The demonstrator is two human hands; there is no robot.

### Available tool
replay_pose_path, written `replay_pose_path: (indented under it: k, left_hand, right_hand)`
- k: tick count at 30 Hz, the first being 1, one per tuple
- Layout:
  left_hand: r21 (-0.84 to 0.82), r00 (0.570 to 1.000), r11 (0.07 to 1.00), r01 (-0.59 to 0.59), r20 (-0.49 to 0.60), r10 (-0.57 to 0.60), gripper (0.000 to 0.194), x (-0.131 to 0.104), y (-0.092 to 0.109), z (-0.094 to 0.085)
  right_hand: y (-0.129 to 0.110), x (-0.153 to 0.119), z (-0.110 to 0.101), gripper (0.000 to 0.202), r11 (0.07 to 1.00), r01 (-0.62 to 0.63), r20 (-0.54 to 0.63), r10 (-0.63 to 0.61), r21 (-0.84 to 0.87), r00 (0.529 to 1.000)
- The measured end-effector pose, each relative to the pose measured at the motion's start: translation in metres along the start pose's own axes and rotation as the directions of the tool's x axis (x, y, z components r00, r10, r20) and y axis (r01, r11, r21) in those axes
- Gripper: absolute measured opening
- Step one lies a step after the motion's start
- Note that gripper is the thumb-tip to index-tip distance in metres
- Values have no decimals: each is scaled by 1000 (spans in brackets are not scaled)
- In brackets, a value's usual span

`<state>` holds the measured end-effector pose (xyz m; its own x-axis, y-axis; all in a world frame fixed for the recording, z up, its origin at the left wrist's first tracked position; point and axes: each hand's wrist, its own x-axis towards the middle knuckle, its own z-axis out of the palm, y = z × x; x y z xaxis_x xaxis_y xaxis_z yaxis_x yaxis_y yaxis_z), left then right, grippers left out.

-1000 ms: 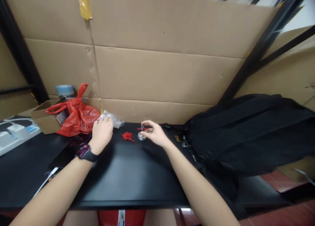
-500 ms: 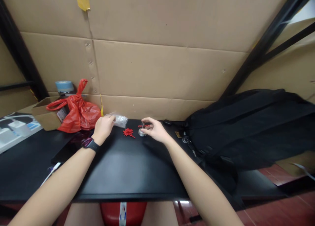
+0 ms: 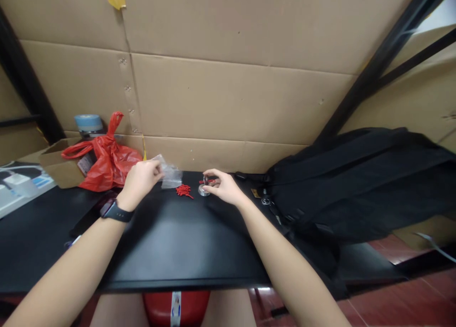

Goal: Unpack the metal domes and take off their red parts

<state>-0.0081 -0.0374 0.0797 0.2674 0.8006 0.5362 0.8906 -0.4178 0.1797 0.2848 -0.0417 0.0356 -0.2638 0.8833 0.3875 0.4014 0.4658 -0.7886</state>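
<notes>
My left hand (image 3: 144, 177), with a dark watch on its wrist, pinches the edge of a clear plastic bag (image 3: 173, 176). The bag hangs open to the right of the fingers, its lower part near the table. Beside it lies a small heap of red cord pieces (image 3: 184, 190). My right hand (image 3: 225, 188) is closed, thumb and fingers around a small round shiny piece (image 3: 205, 179), whose kind I cannot make out. Just below it a small round silver metal tin (image 3: 203, 191) rests on the table, close to the thumb. A bit of red shows behind the fingers.
A red plastic bag (image 3: 110, 163) and a cardboard box (image 3: 60, 163) stand at the left, by a white power strip (image 3: 24, 189). A black backpack (image 3: 356, 184) fills the right side, with keys (image 3: 265, 201) near it. A cardboard wall (image 3: 213, 99) closes the back.
My left hand has shifted left and turned, lifting the clear bag's edge, so the bag is more spread out. My right hand keeps its grip at the tin.
</notes>
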Motion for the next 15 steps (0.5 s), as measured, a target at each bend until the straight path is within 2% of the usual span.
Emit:
replay_pose_path:
  k: [2, 4, 5, 7, 10, 15]
  left_hand:
    - [-152, 981, 975, -162, 80, 175, 10, -5, 18, 2]
    - [-270, 908, 908, -321, 186, 376, 9, -14, 39, 10]
    - [-296, 874, 885, -360, 225, 430, 10, -19, 48, 15]
    - [-328, 824, 857, -398, 283, 491, 13, -29, 65, 25]
    - [-364, 775, 831, -421, 332, 538, 17, -40, 81, 36]
    - [-470, 692, 749, -467, 333, 640, 10, -45, 83, 39]
  right_hand:
    - [-1, 0, -3, 44, 999, 23, -3, -23, -33, 1000]
    - [-2, -1, -7, 42, 994, 57, -5, -58, -92, 998]
    - [-3, -1, -9, 41, 988, 75, 0, -76, -133, 997]
    - [-7, -2, -15, 38, 969, 106, 39, -100, -223, 994]
    - [-14, -4, -24, 36, 937, 123, 132, -84, -326, 988]
    - [-22, -11, -36, 36, 895, 161, 312, -26, -417, 950]
